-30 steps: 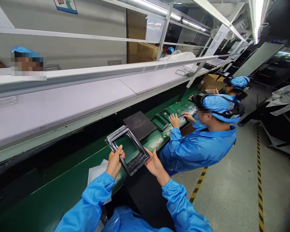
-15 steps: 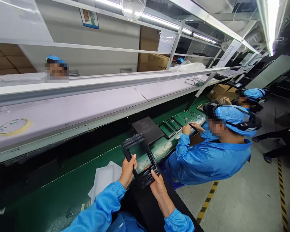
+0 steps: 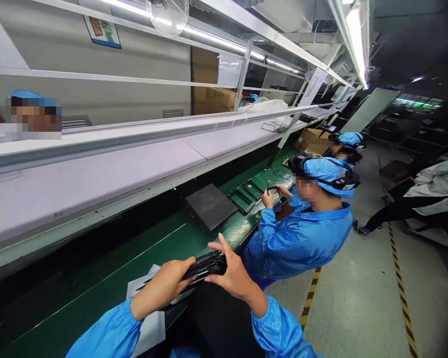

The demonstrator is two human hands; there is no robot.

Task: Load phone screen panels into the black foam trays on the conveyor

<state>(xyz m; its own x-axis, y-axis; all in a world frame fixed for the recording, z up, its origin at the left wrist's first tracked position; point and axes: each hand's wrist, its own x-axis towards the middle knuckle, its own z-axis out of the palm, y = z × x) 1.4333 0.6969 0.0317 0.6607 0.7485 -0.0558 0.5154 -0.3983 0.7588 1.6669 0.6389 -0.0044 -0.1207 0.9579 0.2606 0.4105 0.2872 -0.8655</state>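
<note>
A stack of black rectangular frames [image 3: 205, 263] is held nearly edge-on above the green bench, its layers seen from the side. My left hand [image 3: 162, 286] is closed around its left end, thumb on the near side. At the right end, my right hand [image 3: 235, 273] is open, with fingers stretched and thumb apart around the stack's end; whether the palm touches it I cannot tell. White sheets [image 3: 151, 328] lie on the bench under and beside my left wrist.
A dark flat panel [image 3: 211, 206] lies on the green bench [image 3: 108, 293] beyond my hands. Farther along are several black frames [image 3: 246, 194]. A co-worker in blue [image 3: 302, 233] sits close on my right, handling a small dark item. A white shelf [image 3: 142, 171] runs above the bench.
The stack has turned from showing its open middle to nearly edge-on, and sits lower. My right hand has loosened and spread its fingers. The view has swung to the right.
</note>
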